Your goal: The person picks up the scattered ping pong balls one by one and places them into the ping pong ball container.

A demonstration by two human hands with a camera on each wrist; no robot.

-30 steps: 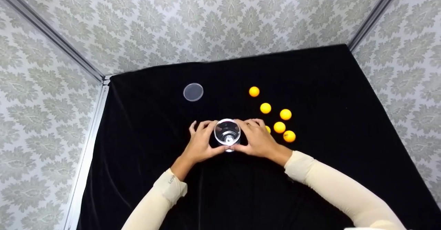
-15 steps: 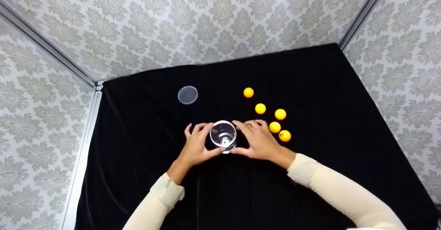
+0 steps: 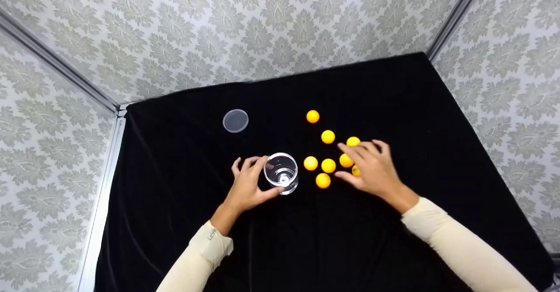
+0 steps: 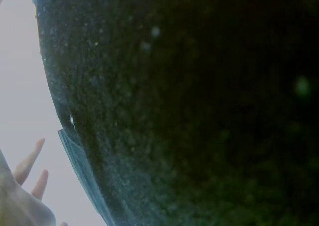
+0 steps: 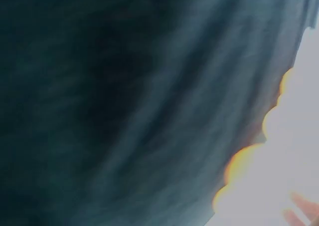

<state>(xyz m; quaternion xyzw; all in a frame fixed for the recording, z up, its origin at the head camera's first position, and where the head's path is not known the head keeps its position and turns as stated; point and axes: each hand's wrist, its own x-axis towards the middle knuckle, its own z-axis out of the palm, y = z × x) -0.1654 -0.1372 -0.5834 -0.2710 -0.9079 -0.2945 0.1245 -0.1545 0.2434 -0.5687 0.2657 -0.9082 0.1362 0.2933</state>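
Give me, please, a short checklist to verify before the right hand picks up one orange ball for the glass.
1. Glass upright, mouth open: ok.
2. Left hand holds the glass steady: ok, its fingers curl round the side.
3. Glass is empty inside: ok, only its clear bottom shows.
4. Right hand is free: ok, fingers spread above the orange balls, nothing pinched.
5. One ball is already touched: cannot tell, the hand hides part of the cluster.
6. Clear lid out of the way: ok, it lies flat on the black cloth, far from the glass.
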